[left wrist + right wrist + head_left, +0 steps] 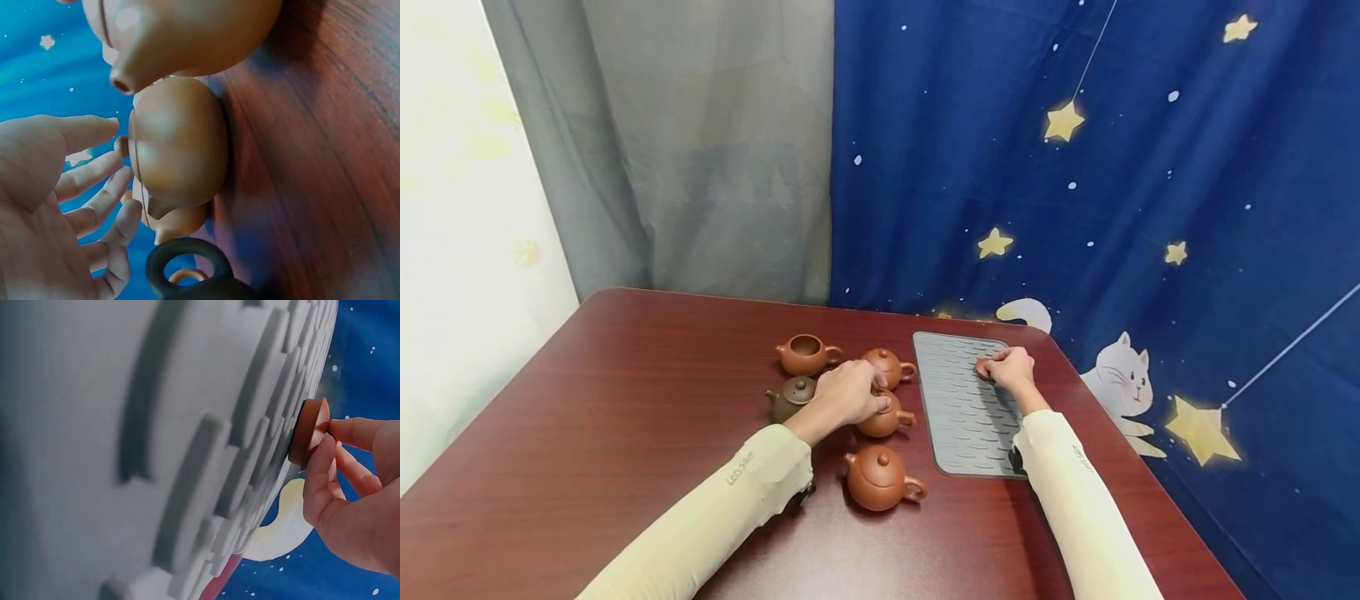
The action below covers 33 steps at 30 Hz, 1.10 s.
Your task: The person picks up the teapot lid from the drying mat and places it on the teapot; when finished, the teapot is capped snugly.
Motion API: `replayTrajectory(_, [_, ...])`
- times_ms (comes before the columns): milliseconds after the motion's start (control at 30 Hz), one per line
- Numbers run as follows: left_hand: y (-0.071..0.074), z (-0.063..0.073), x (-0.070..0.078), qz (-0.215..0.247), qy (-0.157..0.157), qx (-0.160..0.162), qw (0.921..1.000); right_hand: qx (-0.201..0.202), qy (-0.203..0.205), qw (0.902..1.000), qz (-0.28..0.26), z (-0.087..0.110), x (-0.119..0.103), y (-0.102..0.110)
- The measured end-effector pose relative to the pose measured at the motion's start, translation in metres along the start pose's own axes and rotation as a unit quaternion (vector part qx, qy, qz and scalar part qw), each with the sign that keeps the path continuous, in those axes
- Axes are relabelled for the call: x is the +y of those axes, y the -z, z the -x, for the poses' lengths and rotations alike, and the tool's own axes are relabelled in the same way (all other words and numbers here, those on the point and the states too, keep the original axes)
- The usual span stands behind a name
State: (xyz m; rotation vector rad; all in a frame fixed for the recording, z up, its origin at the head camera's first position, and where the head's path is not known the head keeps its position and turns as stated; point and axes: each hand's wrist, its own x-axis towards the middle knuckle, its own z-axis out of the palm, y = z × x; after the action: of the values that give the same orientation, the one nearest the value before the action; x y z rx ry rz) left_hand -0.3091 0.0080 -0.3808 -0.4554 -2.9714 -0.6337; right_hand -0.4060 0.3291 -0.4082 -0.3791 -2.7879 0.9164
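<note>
My right hand [1013, 368] pinches a small reddish-brown teapot lid [306, 432] by its top between thumb and fingertips. The lid is at the far part of a grey ridged mat [958, 400], its flat side facing the mat. Over a reddish-brown teapot [880, 421] reaches my left hand [59, 194]. Its thumb and forefinger lie on either side of that pot's lid knob [122, 146], fingertips close to it, other fingers loosely spread. A lidless reddish-brown teapot [805, 357] stands farther back, its inside showing.
Around the left hand stand a dark brown teapot [790, 398], partly hidden by that arm, a lidded teapot [887, 365] behind and another lidded teapot [881, 478] nearer me. All are on the dark red table [647, 400]. A starry blue curtain [955, 150] hangs behind.
</note>
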Motion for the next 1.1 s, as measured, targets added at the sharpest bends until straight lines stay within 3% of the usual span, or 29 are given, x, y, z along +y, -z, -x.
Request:
replayTrajectory(167, [0.007, -0.001, -0.002, -0.008, 0.008, -0.003, 0.9999, 0.006, 0.018, 0.9997, -0.013, 0.003, -0.007, 0.000])
replayTrajectory(367, [0.017, -0.001, -0.004, 0.014, 0.011, -0.010, 0.9998, 0.030, 0.043, 0.9983, -0.024, 0.007, -0.019, -0.001])
replayTrajectory(667, [0.028, 0.002, -0.013, 0.038, 0.003, 0.025, 0.9990, 0.058, 0.091, 0.9931, -0.045, 0.017, -0.044, -0.006])
replayTrajectory(1100, [0.047, 0.006, -0.040, 0.090, 0.012, 0.043, 0.9949, 0.075, 0.173, 0.9793, -0.074, 0.035, -0.076, -0.014])
